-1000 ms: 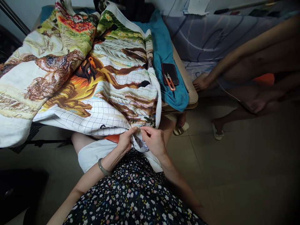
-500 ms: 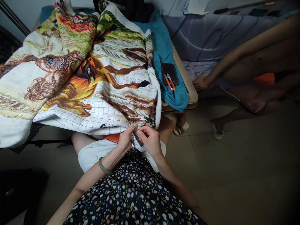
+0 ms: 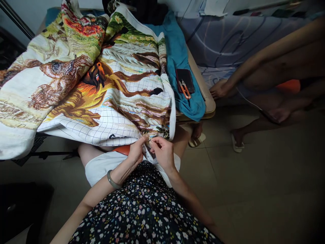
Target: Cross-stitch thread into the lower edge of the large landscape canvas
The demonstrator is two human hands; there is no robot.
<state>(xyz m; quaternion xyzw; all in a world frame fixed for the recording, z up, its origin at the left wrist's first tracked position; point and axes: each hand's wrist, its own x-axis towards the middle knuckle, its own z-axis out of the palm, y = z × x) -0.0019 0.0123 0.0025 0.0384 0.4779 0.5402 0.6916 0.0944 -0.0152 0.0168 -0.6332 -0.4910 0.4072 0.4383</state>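
White, blue-gridded cross-stitch cloth with multicoloured embroidery (image 3: 114,84) lies at 10 o'clock from frame centre, over the beige-rimmed table (image 3: 209,101). Left hand (image 3: 136,150) pinches its near edge between thumb and fingers. Right hand (image 3: 164,154) sits closer to the left thumb than a second ago, fingertips pressed together; what they pinch cannot be told. Judgement: work now centres on one spot. Black letter-like mark (image 3: 115,136), between 8 and 9 o'clock: illegible. No brand readable.

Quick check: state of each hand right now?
Left hand: closed, holding the near edge of the stitched cloth.
Right hand: fingers pinched closed at the cloth; anything held is too small to tell.
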